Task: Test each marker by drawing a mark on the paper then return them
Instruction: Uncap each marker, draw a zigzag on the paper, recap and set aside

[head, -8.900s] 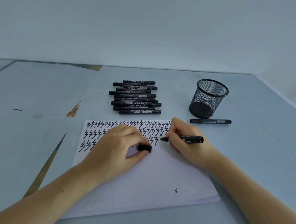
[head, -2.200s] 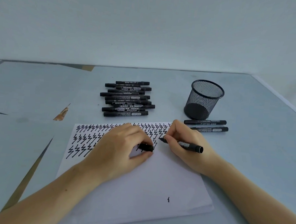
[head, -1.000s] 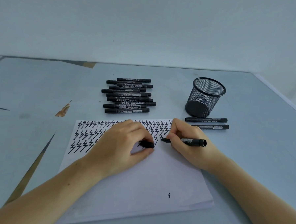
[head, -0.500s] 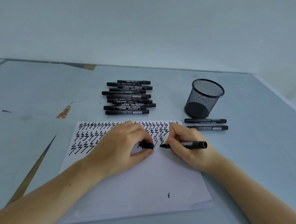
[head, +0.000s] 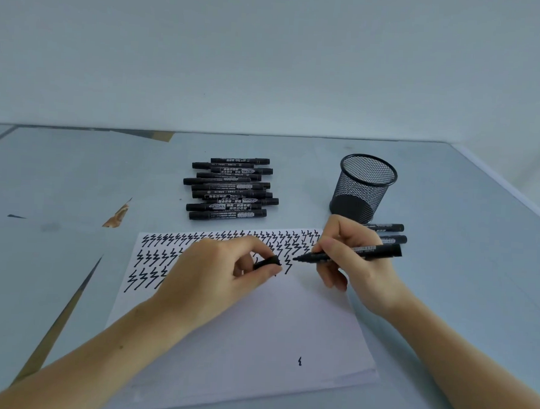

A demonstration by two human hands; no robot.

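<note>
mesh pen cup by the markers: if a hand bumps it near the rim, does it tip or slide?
The mesh pen cup looks empty through its open weave, so it is probably light. It stands upright and tall for its base, so a bump near the rim seems likelier to tip it. Once on its round side, it could roll toward the two markers beside its base.

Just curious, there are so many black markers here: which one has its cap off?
The marker gripped in the right hand; its bare tip points at the paper, and the left hand pinches its cap.
</note>
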